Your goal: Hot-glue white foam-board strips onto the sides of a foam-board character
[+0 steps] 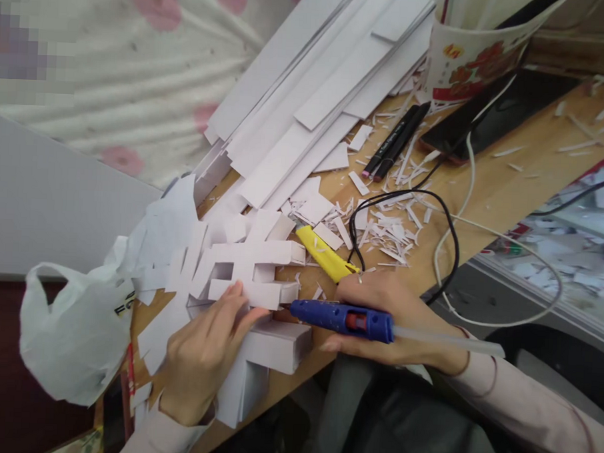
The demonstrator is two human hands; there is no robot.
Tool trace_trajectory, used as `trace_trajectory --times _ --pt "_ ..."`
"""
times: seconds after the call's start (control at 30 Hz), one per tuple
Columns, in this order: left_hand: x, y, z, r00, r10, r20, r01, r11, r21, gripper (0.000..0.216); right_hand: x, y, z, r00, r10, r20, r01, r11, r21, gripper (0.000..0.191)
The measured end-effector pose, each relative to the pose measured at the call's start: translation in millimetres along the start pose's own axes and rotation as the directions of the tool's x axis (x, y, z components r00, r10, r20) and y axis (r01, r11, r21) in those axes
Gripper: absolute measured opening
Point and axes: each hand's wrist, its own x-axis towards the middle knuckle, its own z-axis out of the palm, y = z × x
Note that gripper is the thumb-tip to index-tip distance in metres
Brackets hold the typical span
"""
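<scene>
In my right hand (403, 311) is a blue hot glue gun (328, 316), with a pale glue stick (447, 338) sticking out of its back end. Its nozzle meets the lower right edge of a white foam board lattice (255, 256) built of crossing strips. My left hand (204, 352) presses its fingertips on that lattice's lower edge, the thumb stretched toward the nozzle; whether the fingers pinch the board is hard to see. White box-like pieces (279, 349) stand just below. A yellow utility knife (325, 254) lies right of the lattice, close to my right fingers.
Long white board strips (308, 93) are stacked at the back. Two black markers (396, 142), a dark phone (507, 108) with cables (456, 233), and a paper cup (474, 60) stand or lie to the right among scraps (386, 237). A white plastic bag (71, 336) hangs at left.
</scene>
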Motion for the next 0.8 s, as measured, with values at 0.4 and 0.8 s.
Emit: trace_trajectory --times 0.4,0.8 --pt "-4.1 -3.5 -0.3 0.999 0.039 -0.010 -0.039 0.998 0.053 0.032 -0.4 1.2 8.4 0.997 0.021 -0.068 -0.027 0.996 -0.080 0.052" --pt "-8.6 -3.5 0.9 0.999 -0.003 0.036 0.001 0.999 0.042 0.037 -0.4 3.1 6.5 0.997 0.050 -0.063 -0.055 0.995 -0.081 0.051"
